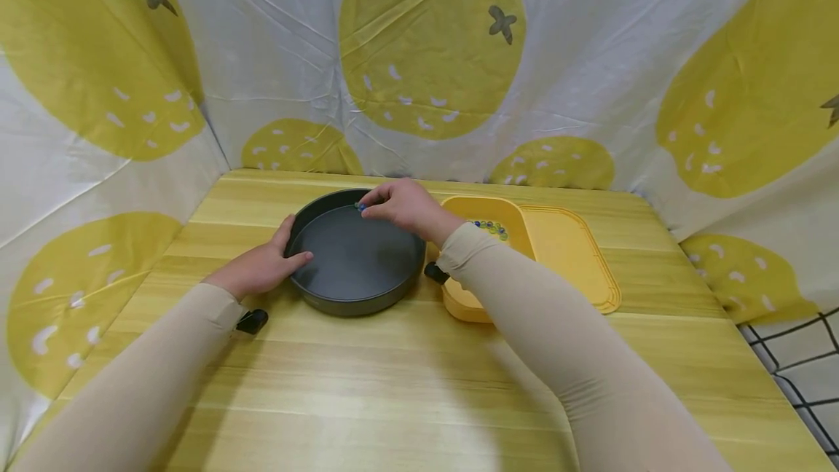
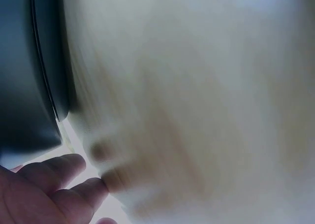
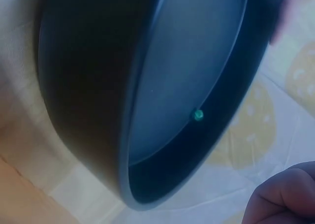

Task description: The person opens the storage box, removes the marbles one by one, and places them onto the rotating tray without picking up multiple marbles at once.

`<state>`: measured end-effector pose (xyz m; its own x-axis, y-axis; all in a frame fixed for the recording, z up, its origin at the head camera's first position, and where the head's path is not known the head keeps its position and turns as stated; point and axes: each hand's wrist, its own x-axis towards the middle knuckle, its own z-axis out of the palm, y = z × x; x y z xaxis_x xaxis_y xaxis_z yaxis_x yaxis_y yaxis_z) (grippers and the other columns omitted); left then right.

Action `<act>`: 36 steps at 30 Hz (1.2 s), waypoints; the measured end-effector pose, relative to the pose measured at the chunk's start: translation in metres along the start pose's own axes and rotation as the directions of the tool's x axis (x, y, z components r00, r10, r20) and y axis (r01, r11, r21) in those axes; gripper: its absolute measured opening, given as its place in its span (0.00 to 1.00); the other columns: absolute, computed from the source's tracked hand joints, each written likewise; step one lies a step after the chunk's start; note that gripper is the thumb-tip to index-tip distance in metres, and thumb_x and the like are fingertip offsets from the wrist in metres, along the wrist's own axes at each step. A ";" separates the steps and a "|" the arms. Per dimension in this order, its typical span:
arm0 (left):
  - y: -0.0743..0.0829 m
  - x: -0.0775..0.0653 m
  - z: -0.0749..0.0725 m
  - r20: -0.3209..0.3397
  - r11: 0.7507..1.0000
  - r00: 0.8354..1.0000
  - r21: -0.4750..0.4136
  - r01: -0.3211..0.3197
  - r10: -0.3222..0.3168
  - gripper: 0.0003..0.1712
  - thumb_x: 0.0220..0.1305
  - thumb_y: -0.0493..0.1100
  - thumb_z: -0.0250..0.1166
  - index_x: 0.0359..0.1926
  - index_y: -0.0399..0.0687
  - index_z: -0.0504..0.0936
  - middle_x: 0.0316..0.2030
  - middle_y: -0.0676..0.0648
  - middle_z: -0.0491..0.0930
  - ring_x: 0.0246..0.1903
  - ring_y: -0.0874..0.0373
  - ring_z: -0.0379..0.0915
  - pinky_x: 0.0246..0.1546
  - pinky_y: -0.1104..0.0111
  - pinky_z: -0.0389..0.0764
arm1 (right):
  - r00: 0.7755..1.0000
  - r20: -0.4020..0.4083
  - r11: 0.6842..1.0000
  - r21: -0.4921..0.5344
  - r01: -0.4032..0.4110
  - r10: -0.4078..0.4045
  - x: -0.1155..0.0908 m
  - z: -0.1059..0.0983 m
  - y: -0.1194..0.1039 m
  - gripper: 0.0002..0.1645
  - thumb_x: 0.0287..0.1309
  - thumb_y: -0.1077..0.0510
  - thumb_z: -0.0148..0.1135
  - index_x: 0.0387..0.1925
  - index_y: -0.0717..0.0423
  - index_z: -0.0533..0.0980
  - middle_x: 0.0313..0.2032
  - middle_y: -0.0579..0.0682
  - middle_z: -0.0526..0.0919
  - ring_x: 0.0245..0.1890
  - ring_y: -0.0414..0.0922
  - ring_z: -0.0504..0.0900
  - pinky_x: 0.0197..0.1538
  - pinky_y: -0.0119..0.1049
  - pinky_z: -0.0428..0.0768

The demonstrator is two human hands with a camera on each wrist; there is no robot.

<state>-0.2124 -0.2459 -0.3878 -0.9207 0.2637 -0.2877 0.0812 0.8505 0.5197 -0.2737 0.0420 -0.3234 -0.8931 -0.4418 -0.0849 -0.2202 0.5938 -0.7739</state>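
A round dark grey pan [image 1: 357, 261] with an upright wall sits on the table. My left hand [image 1: 265, 261] holds its left side, thumb over the rim and fingers outside; in the left wrist view, fingers [image 2: 54, 172] show beside the pan wall. My right hand [image 1: 409, 206] is over the pan's far right part, pinching a blue marble [image 1: 363, 207] between thumb and fingertips. A green marble [image 3: 198, 115] lies inside the pan against its wall. Right of the pan, a yellow box [image 1: 518, 228] contains several blue and yellow-green marbles [image 1: 491, 228], partly hidden by my right forearm.
A yellow lid [image 1: 564, 253] lies flat against the box's right side. The wood-grain table [image 1: 367, 384] extends towards me. White cloth with yellow fruit prints [image 1: 432, 42] hangs behind and at the sides. A black wire grid [image 1: 802, 370] stands at the right edge.
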 end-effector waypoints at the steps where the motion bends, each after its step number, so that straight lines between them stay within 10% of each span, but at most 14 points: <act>1: 0.000 0.001 0.000 0.000 1.000 1.000 0.004 -0.003 0.003 0.58 0.80 0.67 0.49 0.83 0.43 0.21 0.81 0.25 0.42 0.76 0.25 0.54 0.75 0.36 0.60 | 1.000 0.003 1.000 -0.009 0.003 -0.003 0.000 0.001 -0.001 0.17 0.67 0.53 0.73 0.55 0.51 0.88 0.58 0.49 0.87 0.58 0.48 0.83 0.61 0.42 0.81; 11: -0.001 0.002 0.002 0.013 1.000 1.000 -0.003 0.008 -0.008 0.60 0.79 0.69 0.49 0.83 0.44 0.20 0.81 0.24 0.43 0.76 0.25 0.55 0.75 0.36 0.61 | 0.999 0.048 0.999 -0.043 0.013 -0.011 -0.002 0.006 -0.005 0.18 0.68 0.52 0.71 0.58 0.47 0.87 0.64 0.48 0.84 0.63 0.46 0.81 0.61 0.41 0.81; 17: 0.000 0.002 0.003 0.010 1.000 1.000 -0.004 -0.002 0.002 0.59 0.80 0.68 0.49 0.83 0.43 0.20 0.81 0.24 0.41 0.76 0.24 0.53 0.75 0.35 0.60 | 0.999 0.026 0.999 -0.004 -0.035 0.035 -0.003 -0.003 0.004 0.20 0.68 0.49 0.72 0.59 0.44 0.86 0.64 0.47 0.83 0.45 0.41 0.78 0.45 0.34 0.77; 27: -0.001 0.002 0.001 0.007 1.000 1.000 0.001 -0.004 0.004 0.59 0.80 0.68 0.49 0.83 0.42 0.21 0.81 0.24 0.40 0.76 0.23 0.53 0.74 0.35 0.61 | 0.972 -0.128 0.981 0.017 -0.195 0.195 -0.023 -0.071 0.078 0.24 0.73 0.48 0.65 0.66 0.48 0.81 0.75 0.52 0.73 0.51 0.51 0.77 0.48 0.43 0.74; 36: -0.003 0.004 0.002 0.015 1.000 1.000 -0.014 -0.015 0.015 0.60 0.80 0.68 0.50 0.82 0.42 0.20 0.81 0.24 0.39 0.77 0.24 0.50 0.75 0.35 0.58 | 0.940 -0.129 0.944 -0.060 -0.325 0.315 -0.031 -0.082 0.126 0.22 0.73 0.55 0.64 0.64 0.58 0.81 0.70 0.58 0.78 0.60 0.58 0.80 0.62 0.51 0.81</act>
<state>-0.2154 -0.2462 -0.3925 -0.9134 0.2836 -0.2920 0.0898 0.8401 0.5350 -0.3057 0.1857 -0.3669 -0.9596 -0.1416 -0.2431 0.0588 0.7440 -0.6655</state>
